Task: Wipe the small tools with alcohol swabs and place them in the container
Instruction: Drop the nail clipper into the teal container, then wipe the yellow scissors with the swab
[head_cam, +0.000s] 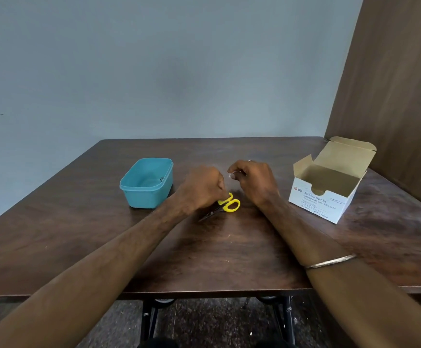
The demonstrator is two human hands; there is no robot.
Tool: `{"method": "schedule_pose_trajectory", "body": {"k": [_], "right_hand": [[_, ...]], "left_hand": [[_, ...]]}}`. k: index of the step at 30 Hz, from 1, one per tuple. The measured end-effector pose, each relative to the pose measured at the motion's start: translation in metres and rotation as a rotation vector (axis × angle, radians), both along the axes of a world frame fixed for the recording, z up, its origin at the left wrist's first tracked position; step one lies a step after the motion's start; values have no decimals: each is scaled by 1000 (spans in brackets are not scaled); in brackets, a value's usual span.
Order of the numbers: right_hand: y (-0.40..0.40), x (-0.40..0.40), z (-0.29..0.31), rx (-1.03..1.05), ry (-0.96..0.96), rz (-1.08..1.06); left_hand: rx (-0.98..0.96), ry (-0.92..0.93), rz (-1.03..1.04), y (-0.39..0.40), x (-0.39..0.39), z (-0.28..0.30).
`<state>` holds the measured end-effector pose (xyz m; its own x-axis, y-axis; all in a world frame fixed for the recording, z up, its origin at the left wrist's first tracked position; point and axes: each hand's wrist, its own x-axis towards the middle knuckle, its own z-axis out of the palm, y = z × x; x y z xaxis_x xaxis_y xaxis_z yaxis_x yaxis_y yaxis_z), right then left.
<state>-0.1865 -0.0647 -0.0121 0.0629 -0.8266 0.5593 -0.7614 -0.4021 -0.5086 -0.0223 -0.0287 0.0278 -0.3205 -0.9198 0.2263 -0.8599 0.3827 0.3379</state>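
Observation:
Small scissors with yellow handles (229,204) lie on the brown table, blades pointing toward the front left. My left hand (202,187) is curled just over the scissors; what its fingers hold is hidden. My right hand (252,179) hovers right of it and pinches a small white swab (232,175) between thumb and fingers. The teal plastic container (146,183) stands to the left of both hands, with a small metal tool (161,178) inside near its right wall.
An open white box of alcohol swabs (327,187) stands at the right of the table (79,234). A brown panel rises behind the box at the far right. A grey wall backs the table.

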Motion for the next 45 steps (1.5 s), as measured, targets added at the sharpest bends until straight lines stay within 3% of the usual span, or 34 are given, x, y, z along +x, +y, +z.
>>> {"method": "schedule_pose_trajectory", "body": {"k": [8, 15, 23, 31, 37, 41, 45], "right_hand": [[12, 12, 14, -110, -177, 69], [28, 28, 21, -261, -113, 233], [37, 30, 22, -297, -163, 283], [38, 29, 25, -156, -590, 237], [29, 23, 33, -4, -914, 3], [23, 21, 32, 125, -976, -60], [24, 23, 32, 172, -945, -88]], "left_hand": [[168, 657, 163, -9, 13, -12], [360, 944, 185, -4, 15, -6], [671, 1029, 83, 3, 12, 0], [862, 1138, -3, 7, 11, -1], [760, 1030, -185, 10, 10, -2], [580, 875, -189, 13, 3, -5], [432, 882, -138, 14, 4, -5]]}}
